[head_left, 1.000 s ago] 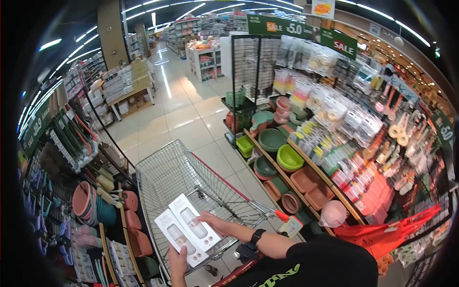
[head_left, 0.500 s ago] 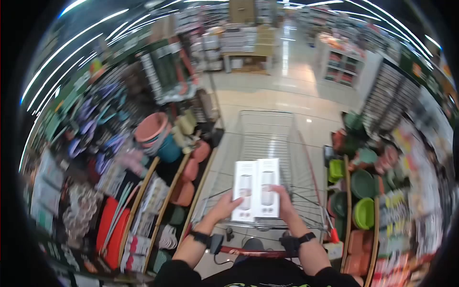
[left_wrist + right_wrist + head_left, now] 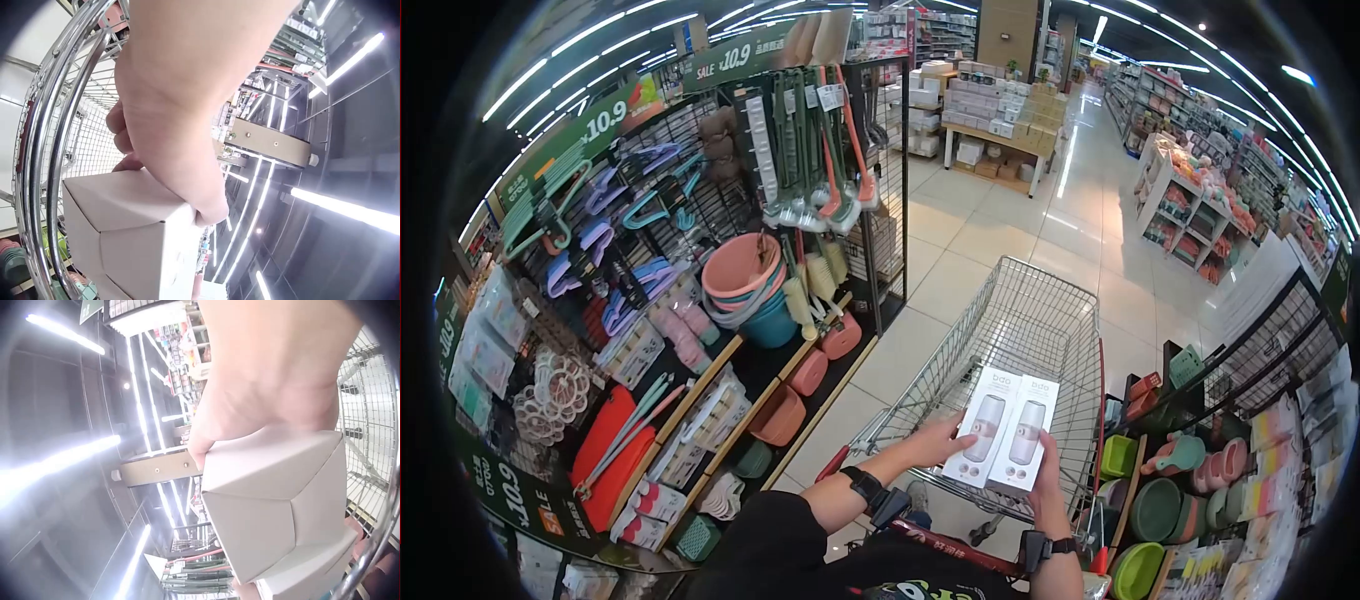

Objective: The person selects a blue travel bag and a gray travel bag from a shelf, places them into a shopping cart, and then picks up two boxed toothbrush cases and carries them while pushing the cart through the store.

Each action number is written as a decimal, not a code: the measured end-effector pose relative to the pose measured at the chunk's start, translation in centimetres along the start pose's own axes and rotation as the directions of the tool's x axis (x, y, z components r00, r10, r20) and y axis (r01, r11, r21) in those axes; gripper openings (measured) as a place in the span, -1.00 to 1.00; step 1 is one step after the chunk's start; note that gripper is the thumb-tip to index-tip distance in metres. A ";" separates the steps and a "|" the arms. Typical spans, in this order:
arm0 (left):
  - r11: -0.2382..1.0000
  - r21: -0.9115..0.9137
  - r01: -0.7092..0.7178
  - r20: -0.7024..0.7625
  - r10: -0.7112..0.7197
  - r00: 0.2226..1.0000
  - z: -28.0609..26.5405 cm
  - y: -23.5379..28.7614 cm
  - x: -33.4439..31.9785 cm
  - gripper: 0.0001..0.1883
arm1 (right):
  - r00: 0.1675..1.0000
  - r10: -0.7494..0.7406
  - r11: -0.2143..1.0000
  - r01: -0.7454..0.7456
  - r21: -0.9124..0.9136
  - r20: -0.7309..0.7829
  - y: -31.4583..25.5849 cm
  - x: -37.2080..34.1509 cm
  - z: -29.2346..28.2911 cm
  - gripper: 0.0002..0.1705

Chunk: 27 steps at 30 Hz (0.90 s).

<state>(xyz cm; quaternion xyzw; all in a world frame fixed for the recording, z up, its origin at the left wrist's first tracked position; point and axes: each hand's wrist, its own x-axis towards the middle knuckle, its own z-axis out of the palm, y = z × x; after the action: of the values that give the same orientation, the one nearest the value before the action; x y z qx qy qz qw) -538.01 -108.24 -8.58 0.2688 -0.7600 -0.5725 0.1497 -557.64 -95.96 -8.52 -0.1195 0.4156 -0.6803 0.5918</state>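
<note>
A person seen from their own head camera wears a black T-shirt (image 3: 830, 575). Its left sleeve (image 3: 770, 530) is short, ending above the elbow. Lettering (image 3: 930, 590) in bright green and white runs across the front, partly cut off by the bottom edge. On the left wrist is a black strap (image 3: 863, 484), with a small, dark, boxy device (image 3: 890, 508) beside it. The right wrist has a similar black band (image 3: 1063, 545) and a dark, blocky unit (image 3: 1034, 550). Both hands are bare.
</note>
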 end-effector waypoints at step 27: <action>0.969 -0.215 -0.122 -0.211 0.075 0.975 -2.8 -2.5 31.0 -0.47 | 0.940 -0.334 0.884 0.289 -0.368 -0.065 -17.4 20.8 -2.4 -0.48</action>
<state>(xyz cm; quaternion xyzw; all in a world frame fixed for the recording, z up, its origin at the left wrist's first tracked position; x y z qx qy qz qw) -561.09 -128.91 -12.64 0.2683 -0.6830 -0.6172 0.2840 -577.15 -114.51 -4.57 -0.2458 0.5429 -0.6868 0.4160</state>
